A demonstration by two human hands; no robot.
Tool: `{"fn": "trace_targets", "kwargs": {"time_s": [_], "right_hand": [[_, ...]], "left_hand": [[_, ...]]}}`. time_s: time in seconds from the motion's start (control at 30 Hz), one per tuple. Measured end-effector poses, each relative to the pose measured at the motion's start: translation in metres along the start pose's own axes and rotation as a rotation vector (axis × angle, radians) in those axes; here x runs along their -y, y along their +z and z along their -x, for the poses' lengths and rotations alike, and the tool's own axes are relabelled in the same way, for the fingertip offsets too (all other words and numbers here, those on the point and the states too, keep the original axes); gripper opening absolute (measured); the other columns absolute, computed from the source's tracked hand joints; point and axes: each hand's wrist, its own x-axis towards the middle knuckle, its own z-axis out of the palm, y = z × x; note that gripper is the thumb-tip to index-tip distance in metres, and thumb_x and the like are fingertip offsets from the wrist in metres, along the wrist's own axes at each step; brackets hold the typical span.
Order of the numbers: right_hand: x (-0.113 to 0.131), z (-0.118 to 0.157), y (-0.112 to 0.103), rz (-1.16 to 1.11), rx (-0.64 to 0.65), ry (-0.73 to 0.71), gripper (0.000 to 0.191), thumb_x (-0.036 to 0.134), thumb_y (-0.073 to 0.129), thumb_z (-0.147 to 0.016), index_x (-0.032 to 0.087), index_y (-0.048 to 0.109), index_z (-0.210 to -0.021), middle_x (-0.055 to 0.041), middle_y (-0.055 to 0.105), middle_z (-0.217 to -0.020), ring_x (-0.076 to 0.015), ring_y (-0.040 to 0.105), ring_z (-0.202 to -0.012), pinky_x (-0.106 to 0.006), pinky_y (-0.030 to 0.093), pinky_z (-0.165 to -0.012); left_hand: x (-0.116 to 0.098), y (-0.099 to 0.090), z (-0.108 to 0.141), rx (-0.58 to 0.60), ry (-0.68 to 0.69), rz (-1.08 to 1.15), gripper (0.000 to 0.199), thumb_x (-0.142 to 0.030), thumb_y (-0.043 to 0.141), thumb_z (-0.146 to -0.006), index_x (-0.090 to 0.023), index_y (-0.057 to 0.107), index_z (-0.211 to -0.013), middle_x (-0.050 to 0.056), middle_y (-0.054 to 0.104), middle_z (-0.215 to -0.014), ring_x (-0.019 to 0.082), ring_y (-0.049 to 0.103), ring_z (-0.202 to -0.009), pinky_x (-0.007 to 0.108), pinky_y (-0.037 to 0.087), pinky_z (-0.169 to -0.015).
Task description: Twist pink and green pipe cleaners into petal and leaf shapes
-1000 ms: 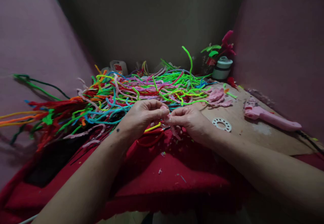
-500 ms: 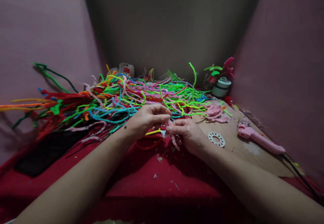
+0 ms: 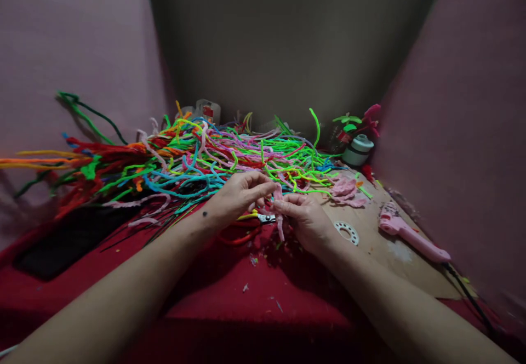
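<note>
A pale pink pipe cleaner [image 3: 280, 226], bent into a narrow strip, hangs between my two hands. My left hand [image 3: 246, 191] pinches its upper part between thumb and finger. Just to the right, my right hand [image 3: 302, 213] grips it lower down, thumb on top, and its lower end dangles free. Behind and below them a pair of scissors [image 3: 266, 218] lies on the red cloth, its handles partly hidden by my left hand. A heap of many-coloured pipe cleaners [image 3: 230, 155] spreads beyond my hands.
Pink petal-like pieces [image 3: 347, 191] and a white ring with holes [image 3: 346, 233] lie on a brown board [image 3: 378, 243]. A pink glue gun [image 3: 411, 232] with a black cord rests at right. A dark flat object [image 3: 61, 243] is at left, and a small jar [image 3: 358, 150] stands at the back.
The pink pipe cleaner now hangs straighter between my fingers, and more of the scissors' metal shows. Both hands keep their grip. The whole view has shifted slightly.
</note>
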Motion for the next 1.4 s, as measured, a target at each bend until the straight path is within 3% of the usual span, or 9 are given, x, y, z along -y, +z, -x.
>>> {"fn": "trace_targets", "kwargs": {"time_s": [0.13,0.37,0.43,0.53,0.63,0.73,1.0,1.13,1.4], "right_hand": [[0.002,-0.004,-0.003,0.038,-0.082,-0.07,0.027,0.034,0.069,-0.066,0.015,0.053,-0.056,0.0055,0.046,-0.041,-0.0053,0.035,-0.033,-0.021,0.023,-0.038],[0.0,-0.006,-0.004,0.299,-0.264,-0.224,0.03,0.035,0.065,-0.069,0.015,0.049,-0.053,0.0064,0.04,-0.045,-0.005,0.03,-0.041,-0.022,0.023,-0.042],[0.002,-0.006,-0.002,0.24,-0.253,-0.227,0.029,0.035,0.065,-0.069,0.015,0.05,-0.055,0.0062,0.041,-0.046,-0.0053,0.031,-0.042,-0.021,0.024,-0.042],[0.005,-0.006,-0.002,0.11,-0.258,-0.196,0.03,0.039,0.064,-0.069,0.016,0.05,-0.057,0.0061,0.042,-0.045,-0.0055,0.03,-0.039,-0.021,0.023,-0.041],[0.006,-0.008,-0.003,0.035,-0.284,-0.203,0.033,0.041,0.064,-0.07,0.016,0.048,-0.056,0.0048,0.044,-0.046,-0.0054,0.03,-0.04,-0.021,0.022,-0.041],[0.004,-0.009,-0.004,0.005,-0.268,-0.245,0.03,0.039,0.064,-0.071,0.015,0.05,-0.059,0.0039,0.046,-0.052,-0.0061,0.034,-0.046,-0.021,0.026,-0.045],[-0.004,-0.005,-0.002,0.188,-0.294,-0.281,0.021,0.034,0.056,-0.076,0.017,0.048,-0.066,0.004,0.043,-0.06,-0.0087,0.037,-0.054,-0.022,0.032,-0.051],[-0.001,-0.004,-0.001,0.29,-0.343,-0.302,0.02,0.031,0.053,-0.076,0.017,0.046,-0.063,0.0035,0.041,-0.061,-0.0098,0.037,-0.059,-0.023,0.032,-0.055],[0.001,-0.003,0.001,0.284,-0.331,-0.298,0.021,0.032,0.055,-0.075,0.018,0.046,-0.062,0.0041,0.041,-0.058,-0.0093,0.038,-0.055,-0.022,0.032,-0.054]], "left_hand": [[-0.001,0.002,0.003,0.133,-0.089,-0.101,0.024,-0.038,0.059,-0.072,-0.014,0.058,-0.068,-0.004,0.05,-0.056,0.007,0.041,-0.047,0.02,0.031,-0.045],[0.01,0.024,0.012,-0.247,0.43,-0.838,0.022,-0.024,0.042,-0.082,-0.015,0.054,-0.066,0.004,0.054,-0.063,0.013,0.046,-0.059,0.026,0.031,-0.055],[0.01,0.025,0.011,-0.302,0.386,-0.728,0.022,-0.028,0.045,-0.083,-0.015,0.054,-0.067,0.003,0.054,-0.063,0.013,0.047,-0.058,0.026,0.033,-0.056],[0.006,0.022,0.006,-0.348,0.106,-0.214,0.027,-0.038,0.047,-0.082,-0.016,0.052,-0.067,-0.001,0.05,-0.056,0.009,0.042,-0.049,0.022,0.033,-0.05],[0.002,0.021,0.002,-0.21,-0.158,0.224,0.026,-0.042,0.053,-0.078,-0.016,0.052,-0.073,-0.005,0.048,-0.054,0.005,0.034,-0.04,0.019,0.025,-0.041],[0.0,0.028,0.002,-0.027,-0.225,0.364,0.028,-0.039,0.065,-0.069,-0.016,0.056,-0.08,-0.006,0.046,-0.054,0.003,0.028,-0.038,0.018,0.017,-0.038],[-0.002,0.045,0.004,0.111,-0.236,0.295,0.02,-0.033,0.057,-0.072,-0.015,0.051,-0.066,-0.006,0.043,-0.048,0.004,0.031,-0.038,0.019,0.021,-0.038],[-0.003,0.049,0.005,0.035,-0.087,0.053,0.013,-0.026,0.05,-0.074,-0.016,0.05,-0.065,-0.004,0.048,-0.055,0.008,0.041,-0.049,0.021,0.032,-0.047],[0.009,0.054,0.004,-0.004,0.004,-0.151,0.009,-0.021,0.046,-0.073,-0.016,0.051,-0.067,0.0,0.054,-0.066,0.012,0.048,-0.062,0.025,0.039,-0.058]]}}
